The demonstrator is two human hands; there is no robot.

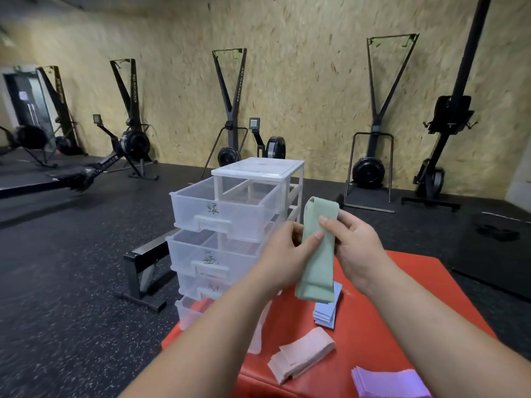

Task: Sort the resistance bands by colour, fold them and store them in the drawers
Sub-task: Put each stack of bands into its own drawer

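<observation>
Green folded fabric resistance band (317, 271) pinched upright between my left hand (283, 254) and right hand (356, 245); clear plastic top drawer (195, 209) reads 绿.

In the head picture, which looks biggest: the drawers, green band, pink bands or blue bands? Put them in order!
1. drawers, by far.
2. green band and pink bands: they look about alike, so unranked.
3. blue bands, partly hidden by the green band.
</observation>
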